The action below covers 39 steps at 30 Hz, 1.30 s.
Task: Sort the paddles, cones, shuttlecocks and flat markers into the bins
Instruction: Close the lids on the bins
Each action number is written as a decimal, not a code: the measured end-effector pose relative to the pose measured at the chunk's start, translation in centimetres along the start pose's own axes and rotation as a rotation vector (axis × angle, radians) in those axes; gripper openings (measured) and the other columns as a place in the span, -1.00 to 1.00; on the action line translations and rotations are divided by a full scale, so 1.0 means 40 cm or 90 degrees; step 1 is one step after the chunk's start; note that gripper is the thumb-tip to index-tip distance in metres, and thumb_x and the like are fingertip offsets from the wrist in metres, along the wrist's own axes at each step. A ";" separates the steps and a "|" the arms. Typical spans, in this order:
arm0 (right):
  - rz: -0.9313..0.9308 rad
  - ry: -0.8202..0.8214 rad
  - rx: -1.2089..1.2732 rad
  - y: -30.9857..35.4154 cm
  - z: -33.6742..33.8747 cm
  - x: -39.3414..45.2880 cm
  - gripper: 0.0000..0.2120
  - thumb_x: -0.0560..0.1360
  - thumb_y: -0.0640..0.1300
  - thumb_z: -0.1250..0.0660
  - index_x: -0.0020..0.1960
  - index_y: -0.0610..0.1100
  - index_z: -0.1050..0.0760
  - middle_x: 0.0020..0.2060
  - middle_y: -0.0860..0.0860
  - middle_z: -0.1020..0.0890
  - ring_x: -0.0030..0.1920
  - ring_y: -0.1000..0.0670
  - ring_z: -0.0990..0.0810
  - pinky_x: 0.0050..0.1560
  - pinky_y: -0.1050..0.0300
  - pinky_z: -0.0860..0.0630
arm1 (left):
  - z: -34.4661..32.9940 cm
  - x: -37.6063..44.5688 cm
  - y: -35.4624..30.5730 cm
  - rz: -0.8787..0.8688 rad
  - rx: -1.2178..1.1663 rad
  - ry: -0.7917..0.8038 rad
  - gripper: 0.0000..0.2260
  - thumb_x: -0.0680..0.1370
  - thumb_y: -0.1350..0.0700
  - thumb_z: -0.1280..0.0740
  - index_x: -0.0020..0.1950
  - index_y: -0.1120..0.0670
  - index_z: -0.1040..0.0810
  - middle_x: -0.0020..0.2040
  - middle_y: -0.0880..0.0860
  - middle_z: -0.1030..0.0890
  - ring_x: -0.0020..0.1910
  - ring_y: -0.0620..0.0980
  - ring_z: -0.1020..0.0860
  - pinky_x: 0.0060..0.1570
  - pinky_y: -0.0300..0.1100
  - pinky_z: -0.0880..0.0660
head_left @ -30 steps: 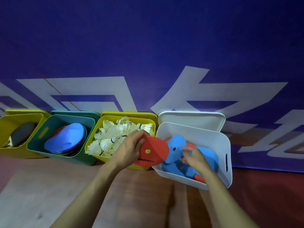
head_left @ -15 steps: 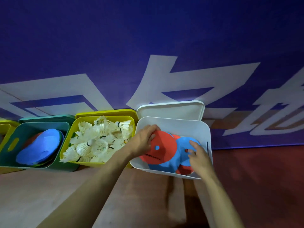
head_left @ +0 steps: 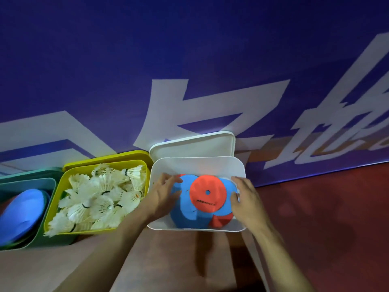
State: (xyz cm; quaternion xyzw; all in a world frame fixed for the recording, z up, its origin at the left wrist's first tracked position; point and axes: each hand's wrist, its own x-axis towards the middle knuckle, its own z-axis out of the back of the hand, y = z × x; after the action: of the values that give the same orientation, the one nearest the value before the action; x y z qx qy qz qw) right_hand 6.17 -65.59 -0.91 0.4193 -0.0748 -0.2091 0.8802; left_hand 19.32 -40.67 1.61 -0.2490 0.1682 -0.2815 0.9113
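Note:
A white bin [head_left: 197, 165] holds several flat round markers, blue and red. A red flat marker [head_left: 207, 193] with a centre hole lies on top of the blue ones [head_left: 185, 211]. My left hand [head_left: 162, 194] rests inside the bin's left side, fingers spread on the blue markers. My right hand [head_left: 245, 197] is at the bin's right side, fingertips touching the markers' edge. Neither hand grips anything. To the left, a yellow bin [head_left: 105, 165] is full of white shuttlecocks [head_left: 101, 199]. A teal bin [head_left: 27, 178] holds blue cones [head_left: 21, 216].
A white lid [head_left: 193, 144] stands behind the white bin against a blue banner wall [head_left: 189, 60] with white lettering. Red floor [head_left: 326, 218] lies to the right, brown floor [head_left: 157, 260] under my arms.
My left hand carried the red marker into the white bin and let it go on top of the pile. The view has shifted right, so the far-left bins slid out of frame.

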 end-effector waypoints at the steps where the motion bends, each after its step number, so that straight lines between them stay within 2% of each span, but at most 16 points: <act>1: 0.037 -0.006 -0.019 0.016 -0.003 0.033 -0.56 0.48 -0.25 -0.22 0.35 -0.27 -0.48 0.29 -0.18 -0.51 0.32 -0.19 -0.49 0.38 0.01 -0.38 | 0.026 -0.025 0.008 -0.021 -0.001 -0.021 -0.69 0.59 0.07 -0.31 0.35 0.00 -0.47 0.18 -0.02 -0.40 0.07 -0.08 -0.48 0.17 -0.23 -0.45; 4: 0.145 -0.021 -0.096 0.085 -0.015 0.165 -0.55 0.45 -0.20 -0.27 0.34 -0.22 -0.48 0.28 -0.17 -0.48 0.31 -0.23 -0.46 0.36 -0.10 -0.42 | 0.088 -0.099 0.033 -0.046 -0.009 -0.056 -0.73 0.61 0.03 -0.29 0.32 -0.09 -0.48 0.19 -0.09 -0.37 0.10 -0.19 -0.45 0.11 -0.30 -0.46; 7: 0.225 -0.010 -0.223 0.164 -0.041 0.302 -0.51 0.42 -0.20 -0.30 0.35 -0.16 -0.47 0.30 -0.16 -0.47 0.30 -0.25 -0.43 0.34 -0.09 -0.33 | 0.125 -0.167 0.064 -0.017 -0.028 -0.098 -0.74 0.62 0.06 -0.29 0.31 -0.13 -0.48 0.16 -0.13 -0.37 0.15 -0.22 -0.46 0.07 -0.28 -0.51; 9: 0.215 0.052 -0.315 0.195 -0.060 0.356 -0.49 0.44 -0.19 -0.33 0.39 -0.11 -0.43 0.31 -0.11 -0.45 0.31 -0.23 -0.40 0.30 -0.09 -0.33 | 0.140 -0.210 0.085 0.007 -0.034 -0.114 -0.71 0.61 0.08 -0.31 0.32 -0.15 -0.46 0.16 -0.14 -0.35 0.14 -0.22 -0.46 -0.01 -0.25 -0.55; 11: 0.196 0.105 -0.377 0.205 -0.075 0.373 -0.45 0.44 -0.16 -0.33 0.42 -0.08 -0.38 0.30 -0.08 -0.40 0.30 -0.23 -0.35 0.24 -0.15 -0.42 | 0.146 -0.255 0.101 0.030 -0.044 -0.122 -0.65 0.60 0.09 -0.33 0.35 -0.19 -0.42 0.20 -0.16 -0.34 0.15 -0.20 -0.47 -0.03 -0.23 -0.57; 14: 0.146 0.097 -0.453 0.204 -0.092 0.352 -0.51 0.46 -0.17 -0.32 0.38 -0.01 -0.36 0.26 -0.04 -0.37 0.26 -0.19 -0.30 0.11 -0.19 -0.42 | 0.141 -0.319 0.110 0.039 -0.056 -0.158 -0.59 0.61 0.08 -0.32 0.40 -0.23 -0.35 0.25 -0.19 -0.34 0.19 -0.18 -0.47 -0.03 -0.25 -0.56; 16: 0.093 0.105 -0.503 0.201 -0.105 0.332 -0.60 0.51 -0.23 -0.25 0.32 0.01 -0.35 0.22 -0.06 -0.41 0.25 -0.18 -0.33 0.11 -0.23 -0.40 | 0.134 -0.348 0.106 0.042 -0.053 -0.177 -0.57 0.60 0.10 -0.33 0.41 -0.22 -0.34 0.24 -0.18 -0.35 0.18 -0.17 -0.47 -0.02 -0.30 -0.54; 20: 0.061 0.117 -0.462 0.208 -0.092 0.316 -0.61 0.58 -0.29 -0.13 0.34 -0.03 -0.46 0.18 -0.13 -0.58 0.21 -0.22 -0.49 0.09 -0.12 -0.48 | 0.125 -0.364 0.089 0.031 -0.050 -0.186 -0.53 0.58 0.18 -0.36 0.43 -0.15 -0.36 0.20 -0.15 -0.37 0.14 -0.15 -0.47 0.05 -0.41 -0.44; 23: 0.053 0.103 -0.446 0.233 -0.058 0.306 -0.60 0.59 -0.26 -0.17 0.34 0.01 -0.50 0.14 -0.15 -0.63 0.17 -0.22 -0.57 0.08 -0.09 -0.52 | 0.126 -0.357 0.068 0.013 -0.051 -0.197 -0.53 0.59 0.16 -0.33 0.45 -0.16 -0.33 0.22 -0.16 -0.36 0.17 -0.17 -0.45 0.08 -0.35 -0.47; 26: 0.102 0.050 -0.402 0.249 -0.008 0.278 -0.51 0.53 -0.32 -0.19 0.37 0.06 -0.52 0.12 -0.14 -0.65 0.14 -0.23 -0.57 0.09 -0.08 -0.54 | 0.144 -0.343 0.045 0.002 -0.054 -0.211 -0.52 0.61 0.12 -0.32 0.46 -0.21 -0.29 0.26 -0.16 -0.34 0.21 -0.17 -0.44 0.09 -0.21 -0.52; 29: 0.191 -0.058 -0.321 0.243 0.055 0.212 -0.43 0.46 -0.42 -0.22 0.37 0.00 -0.53 0.15 -0.10 -0.66 0.13 -0.23 -0.55 0.10 -0.10 -0.57 | 0.168 -0.326 0.018 -0.012 -0.044 -0.239 -0.47 0.59 0.12 -0.35 0.48 -0.21 -0.26 0.30 -0.13 -0.32 0.26 -0.14 -0.40 0.18 -0.16 -0.51; 31: 0.257 -0.134 -0.257 0.227 0.080 0.133 -0.47 0.46 -0.43 -0.26 0.35 -0.07 -0.55 0.21 -0.08 -0.64 0.20 -0.20 -0.53 0.21 -0.09 -0.53 | 0.184 -0.315 -0.005 -0.021 -0.022 -0.272 -0.43 0.56 0.10 -0.39 0.51 -0.18 -0.25 0.35 -0.09 -0.30 0.33 -0.11 -0.36 0.25 -0.15 -0.48; 33: 0.287 -0.163 -0.232 0.192 0.076 0.048 -0.50 0.47 -0.41 -0.22 0.34 -0.08 -0.56 0.26 -0.08 -0.61 0.27 -0.20 -0.50 0.32 -0.05 -0.45 | 0.189 -0.299 -0.033 -0.035 0.003 -0.304 -0.38 0.54 0.06 -0.41 0.54 -0.14 -0.23 0.42 -0.04 -0.27 0.40 -0.07 -0.31 0.30 -0.19 -0.41; 36: 0.259 -0.095 -0.230 0.110 0.028 -0.047 -0.42 0.38 -0.43 -0.29 0.33 -0.05 -0.57 0.29 -0.06 -0.59 0.30 -0.22 -0.50 0.39 0.07 -0.30 | 0.164 -0.274 -0.065 -0.045 0.033 -0.297 -0.33 0.54 0.04 -0.41 0.57 -0.15 -0.17 0.50 -0.01 -0.21 0.45 -0.01 -0.25 0.33 -0.18 -0.34; 39: 0.203 0.013 -0.243 0.055 -0.031 -0.125 -0.39 0.39 -0.40 -0.42 0.38 -0.01 -0.52 0.37 -0.02 -0.53 0.42 -0.18 -0.41 0.43 0.06 -0.32 | 0.101 -0.250 -0.051 -0.043 0.115 -0.140 -0.24 0.51 0.02 -0.41 0.59 -0.23 -0.06 0.59 -0.02 -0.07 0.52 0.09 -0.11 0.42 0.07 -0.31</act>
State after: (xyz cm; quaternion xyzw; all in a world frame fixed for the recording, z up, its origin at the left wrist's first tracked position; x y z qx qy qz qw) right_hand 2.70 -61.33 0.20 0.2308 -0.0902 -0.0734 0.9660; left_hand 12.39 -34.72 7.71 -0.2011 0.0326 -0.2967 0.9330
